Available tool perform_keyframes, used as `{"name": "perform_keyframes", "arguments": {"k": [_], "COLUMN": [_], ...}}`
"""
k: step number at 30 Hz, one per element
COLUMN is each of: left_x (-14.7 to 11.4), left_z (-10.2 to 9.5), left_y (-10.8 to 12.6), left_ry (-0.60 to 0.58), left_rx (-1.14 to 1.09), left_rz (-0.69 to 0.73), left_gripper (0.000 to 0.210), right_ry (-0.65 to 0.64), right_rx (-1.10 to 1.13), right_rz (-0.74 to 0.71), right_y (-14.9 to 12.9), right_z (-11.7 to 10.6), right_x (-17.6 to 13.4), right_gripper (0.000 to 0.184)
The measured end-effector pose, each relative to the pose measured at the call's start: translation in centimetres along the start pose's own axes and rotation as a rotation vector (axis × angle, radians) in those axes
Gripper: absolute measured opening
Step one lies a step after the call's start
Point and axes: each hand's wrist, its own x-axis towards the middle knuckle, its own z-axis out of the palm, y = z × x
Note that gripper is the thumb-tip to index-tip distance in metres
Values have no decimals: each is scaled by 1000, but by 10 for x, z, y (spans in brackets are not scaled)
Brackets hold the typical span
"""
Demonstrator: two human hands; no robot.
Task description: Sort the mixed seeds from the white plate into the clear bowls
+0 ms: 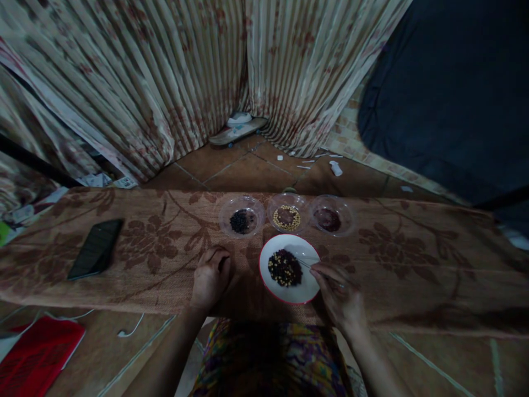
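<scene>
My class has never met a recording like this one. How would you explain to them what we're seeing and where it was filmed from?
There is no robot here, just a person's two bare hands. The single picture comes from a camera worn on the head, looking forward and down. On a patterned brown cloth sits a white dish with a red rim, holding a mix of dark and yellow beans. Beyond it stand three clear cups with black, yellow and dark reddish contents. A dark phone lies at the left. The right hand holds a thin tool, perhaps tweezers, over the dish; the left hand rests curled on the cloth, with nothing visible in it.
</scene>
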Motion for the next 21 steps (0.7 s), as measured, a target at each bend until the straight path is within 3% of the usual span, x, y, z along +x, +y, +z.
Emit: {"name": "perform_keyframes", "arguments": {"k": [14,21], "left_x": [0,1], "left_z": [-1,-1], "left_y": [0,1], "left_ry": [1,5], "left_rx": [2,11], "left_rz": [18,18], "left_gripper": [15,16], "right_ry": [-30,28], "right_rx": [7,28], "right_rz": [10,39], "right_y": [4,1], "right_z": [3,0], "right_x": [-2,0], "right_gripper": [14,16]}}
